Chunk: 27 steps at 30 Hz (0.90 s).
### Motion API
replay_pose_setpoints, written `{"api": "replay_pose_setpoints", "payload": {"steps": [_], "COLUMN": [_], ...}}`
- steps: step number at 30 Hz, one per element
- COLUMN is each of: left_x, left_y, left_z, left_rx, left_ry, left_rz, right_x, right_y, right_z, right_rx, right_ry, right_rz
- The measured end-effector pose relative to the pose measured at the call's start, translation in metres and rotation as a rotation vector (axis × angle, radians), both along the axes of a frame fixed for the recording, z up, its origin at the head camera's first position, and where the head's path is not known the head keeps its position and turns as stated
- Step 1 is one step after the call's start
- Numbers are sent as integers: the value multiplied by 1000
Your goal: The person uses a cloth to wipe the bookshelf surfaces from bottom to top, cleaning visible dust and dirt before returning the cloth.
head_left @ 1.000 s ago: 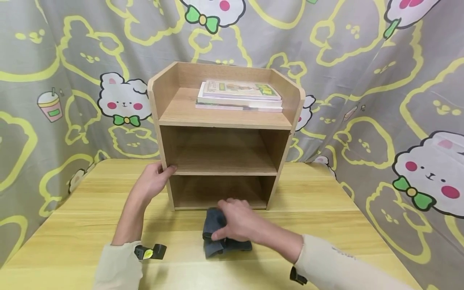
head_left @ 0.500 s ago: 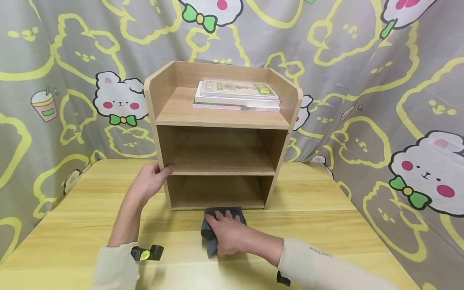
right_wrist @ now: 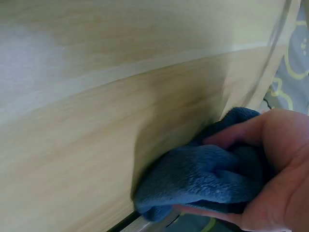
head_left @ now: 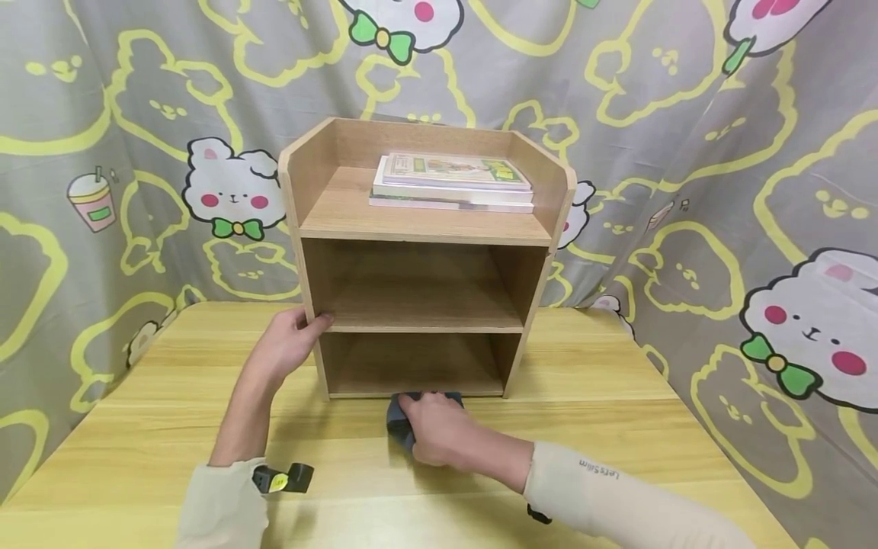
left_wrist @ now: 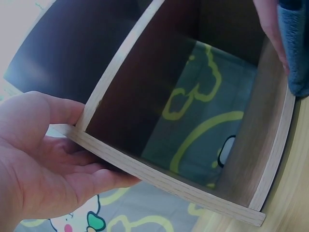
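A wooden shelf unit (head_left: 425, 235) stands on the table, two open compartments below its top tray. My left hand (head_left: 291, 343) grips the left side panel at the height of the middle board. In the left wrist view the thumb of that hand (left_wrist: 46, 159) is on the inner side and the fingers lie along the outside of the panel. My right hand (head_left: 442, 431) holds a bunched dark blue cloth (head_left: 400, 419) against the front of the bottom board. The right wrist view shows the fuzzy cloth (right_wrist: 193, 179) folded between thumb and fingers.
Several stacked books (head_left: 453, 181) lie on the unit's top tray. A light wood table (head_left: 590, 457) spreads around it. A grey patterned curtain (head_left: 617, 152) hangs close behind and on both sides.
My right hand has come down onto the cloth, gathered it up and brought it to the bottom board's front edge. The left hand keeps its hold on the side panel.
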<state>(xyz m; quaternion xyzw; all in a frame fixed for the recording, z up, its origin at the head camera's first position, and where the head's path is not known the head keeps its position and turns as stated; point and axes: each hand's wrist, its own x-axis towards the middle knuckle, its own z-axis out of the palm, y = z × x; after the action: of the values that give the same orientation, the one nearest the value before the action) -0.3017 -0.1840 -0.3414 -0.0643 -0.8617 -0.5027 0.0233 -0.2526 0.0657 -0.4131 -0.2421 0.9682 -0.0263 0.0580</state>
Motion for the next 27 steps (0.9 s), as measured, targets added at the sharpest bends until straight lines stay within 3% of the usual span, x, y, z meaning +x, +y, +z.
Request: {"api": "replay_pose_setpoints", "payload": {"steps": [3,8,17,27], "left_x": [0,0,1,2], "left_y": [1,1,1,1], "left_z": [0,-1,1,3], "left_rx": [-1,-5,-15,-13], "left_ry": [2,-5,8,10], "left_rz": [-2,-5,2,-4], "right_x": [-6,-12,-5,-3], "right_y": [10,33,85,127], "right_z": [-1,4,4,-2], "right_rx": [-91,-156,-110,-116], "right_ry": [62,100,210,192], "right_rz": [44,37,66,19]}}
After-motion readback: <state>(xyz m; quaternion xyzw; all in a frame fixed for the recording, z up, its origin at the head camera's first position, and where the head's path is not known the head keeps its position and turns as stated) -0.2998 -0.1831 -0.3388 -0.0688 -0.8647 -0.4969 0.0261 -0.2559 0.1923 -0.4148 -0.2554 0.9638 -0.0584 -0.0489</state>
